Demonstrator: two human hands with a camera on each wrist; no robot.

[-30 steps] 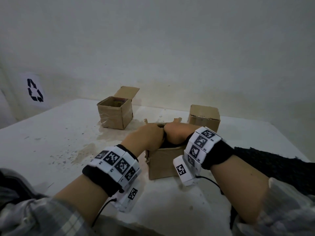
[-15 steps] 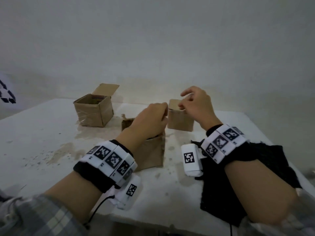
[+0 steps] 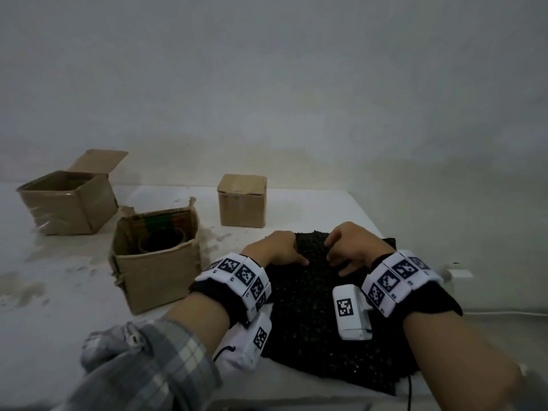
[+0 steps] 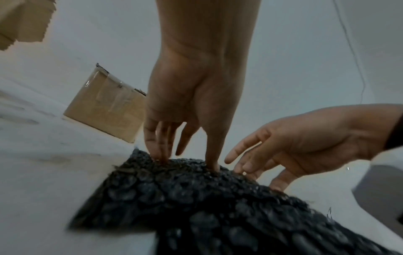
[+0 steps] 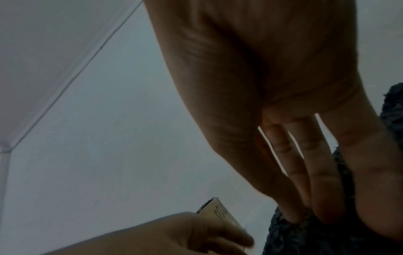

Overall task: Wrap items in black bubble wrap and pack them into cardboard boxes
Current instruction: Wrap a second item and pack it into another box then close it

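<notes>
A sheet of black bubble wrap (image 3: pixel 314 315) lies flat on the white table (image 3: pixel 59 307) in front of me. My left hand (image 3: pixel 284 250) and right hand (image 3: pixel 350 253) rest side by side on its far edge. In the left wrist view the left hand (image 4: pixel 187 155) presses straight fingers and thumb down into the bubble wrap (image 4: pixel 196 207), and the right hand (image 4: pixel 250 165) touches it with relaxed fingers. The right wrist view shows the right hand (image 5: pixel 316 207) with fingers straight on the wrap (image 5: pixel 305 238). An open cardboard box (image 3: pixel 154 277) to the left holds a dark cup (image 3: pixel 161 243).
A second open box (image 3: pixel 65 203) stands at the far left with its flap up. A closed box (image 3: pixel 241 203) sits behind the wrap near the wall. A white cable (image 3: pixel 504 313) runs along the table's right edge. The tabletop is stained around the boxes.
Both hands have left the middle box and moved right and down onto the bubble wrap. The view has swung right, and the cup inside the box now shows.
</notes>
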